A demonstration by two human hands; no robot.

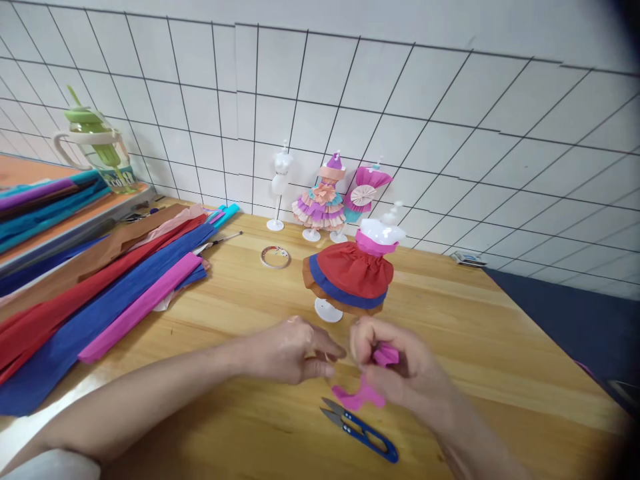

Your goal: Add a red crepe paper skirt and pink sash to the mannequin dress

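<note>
My right hand [405, 363] is closed on a small piece of pink crepe paper [387, 355], its fingertips pinched together. Another strip of the pink paper [357, 397] shows just below those fingers; whether it is the same piece I cannot tell. My left hand [295, 350] reaches in from the left, thumb and fingers apart, with nothing visible between them. Blue-handled thread snips [361, 432] lie under the right hand, blades toward the left. Behind both hands stands a small mannequin [377, 231] in a red skirt [350, 267] with blue and brown bands and a pink waistband.
Long crepe paper strips [115, 287] in several colours cover the table's left side. A tape roll [275, 257] lies left of the dressed mannequin. Along the tiled wall stand a bare white mannequin [281, 183] and two dressed ones [323, 200]. A green-lidded bottle [100, 150] stands far left.
</note>
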